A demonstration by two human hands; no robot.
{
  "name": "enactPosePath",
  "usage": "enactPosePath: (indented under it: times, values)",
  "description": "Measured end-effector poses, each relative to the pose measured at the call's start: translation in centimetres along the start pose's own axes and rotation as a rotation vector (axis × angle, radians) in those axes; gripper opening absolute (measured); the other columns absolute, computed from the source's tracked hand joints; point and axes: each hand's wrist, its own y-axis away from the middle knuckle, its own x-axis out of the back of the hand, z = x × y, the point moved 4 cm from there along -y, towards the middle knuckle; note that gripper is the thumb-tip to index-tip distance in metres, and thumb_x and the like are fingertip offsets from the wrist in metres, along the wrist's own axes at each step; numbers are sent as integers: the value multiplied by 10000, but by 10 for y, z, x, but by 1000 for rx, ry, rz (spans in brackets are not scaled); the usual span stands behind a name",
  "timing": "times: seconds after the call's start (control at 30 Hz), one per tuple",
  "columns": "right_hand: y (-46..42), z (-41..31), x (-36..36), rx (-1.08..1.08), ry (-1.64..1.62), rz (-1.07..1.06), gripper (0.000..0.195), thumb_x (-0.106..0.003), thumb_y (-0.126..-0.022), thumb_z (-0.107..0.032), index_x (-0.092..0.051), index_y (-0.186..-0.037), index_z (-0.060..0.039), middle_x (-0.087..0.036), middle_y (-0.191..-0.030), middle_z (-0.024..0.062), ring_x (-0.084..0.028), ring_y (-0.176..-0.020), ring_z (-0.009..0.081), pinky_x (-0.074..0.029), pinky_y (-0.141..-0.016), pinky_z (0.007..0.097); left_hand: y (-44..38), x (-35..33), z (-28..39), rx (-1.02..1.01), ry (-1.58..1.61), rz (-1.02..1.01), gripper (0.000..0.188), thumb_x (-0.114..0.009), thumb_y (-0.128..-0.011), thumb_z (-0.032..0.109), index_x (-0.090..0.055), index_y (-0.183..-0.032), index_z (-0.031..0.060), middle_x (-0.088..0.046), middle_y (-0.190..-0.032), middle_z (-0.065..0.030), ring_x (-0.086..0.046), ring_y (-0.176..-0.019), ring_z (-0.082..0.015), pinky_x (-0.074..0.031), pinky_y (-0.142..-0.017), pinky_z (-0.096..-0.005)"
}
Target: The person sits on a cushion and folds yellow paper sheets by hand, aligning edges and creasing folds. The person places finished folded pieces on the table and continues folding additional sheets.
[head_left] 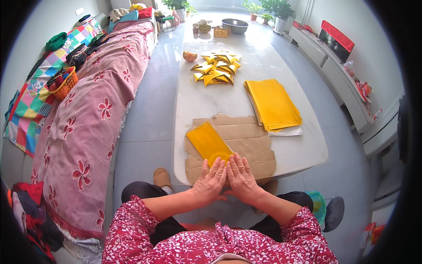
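Note:
A folded gold paper sheet [208,140] lies at a slant on a flattened piece of brown cardboard [247,135]. My left hand [211,180] presses flat on the paper's near end, palm down. Beside it, my right hand [242,178] rests with its fingertips on the same end, near the right corner. The fingertips of both hands almost meet, and they cover the paper's near edge. Neither hand grips anything that I can see. To the right is a stack of flat gold sheets [273,104], partly over the cardboard's corner. Farther off sits a pile of folded gold paper pieces [217,67].
The long white table [211,99] carries half a pomelo-like fruit [190,56], a grey basin [234,26], a bowl [204,28] and a gold box [221,32] toward the far end. A sofa with a pink cover [89,115] runs along the left; a white low cabinet [343,85] stands right.

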Motion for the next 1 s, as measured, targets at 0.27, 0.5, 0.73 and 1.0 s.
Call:
enactPosePath:
  times: [0.27,0.5,0.73,1.0]
  values:
    - [9,5,-1,4,7,-30,1140,-842,-655,-541,-420,-1461,146,-309,-1587,352,-185,-1545,480,-79,-1249,632,-2,4,0,-38,-21,24,1091,-806,-666,608,-473,-1409,-117,-423,-1514,-350,-277,-1507,-501,-116,-1180,-729]
    - [39,18,2,-99,82,-18,1156,-853,-627,-545,-430,-1424,178,-320,-1567,377,-210,-1528,508,-102,-1238,652,-6,5,2,-56,-52,41,1029,-795,-680,605,-511,-1353,-119,-470,-1456,-376,-361,-1457,-513,-174,-1179,-712]
    - [61,34,11,-286,63,-40,1107,-889,-646,-462,-427,-1413,187,-348,-1542,389,-211,-1509,551,-125,-1223,678,-6,5,0,-55,20,20,977,-789,-747,566,-498,-1381,-118,-456,-1476,-374,-362,-1462,-506,-234,-1193,-659]
    - [47,24,4,-13,-24,170,866,-862,-708,-254,-499,-1413,96,-441,-1525,310,-344,-1495,446,-192,-1231,629,-8,12,-15,-146,218,99,844,-812,-785,451,-527,-1340,-117,-482,-1475,-337,-393,-1454,-473,-285,-1202,-582]
